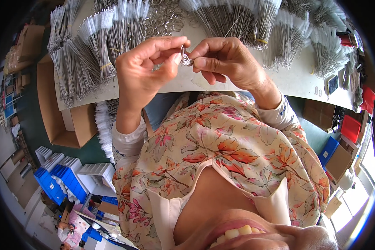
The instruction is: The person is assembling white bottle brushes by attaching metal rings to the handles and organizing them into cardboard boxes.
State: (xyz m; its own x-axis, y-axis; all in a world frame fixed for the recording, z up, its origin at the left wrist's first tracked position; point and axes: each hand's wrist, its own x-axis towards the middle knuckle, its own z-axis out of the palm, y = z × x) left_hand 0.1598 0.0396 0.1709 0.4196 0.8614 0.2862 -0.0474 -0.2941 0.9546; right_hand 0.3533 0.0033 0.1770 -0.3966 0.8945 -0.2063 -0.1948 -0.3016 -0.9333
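Note:
Above the near edge of the table, my two hands meet fingertip to fingertip. Between thumb and index finger, my left hand (142, 66) pinches a thin metal ring (182, 51), seen nearly edge-on. My right hand (233, 60) is closed on several small wire loops (187, 60), stacked side by side and touching or very near the ring. Whatever the loops belong to is hidden behind the right fingers. Past the hands lies a pile of loose metal split rings (164, 18).
Bundles of thin wire brushes with white bristles (96, 27) cover the table's (171, 85) left side; more brush bundles (260, 25) lie right. A phone-like device (332, 84) rests near the right edge. A cardboard box (56, 121) and blue and white bins (73, 179) stand left. Another person (73, 227) is far behind.

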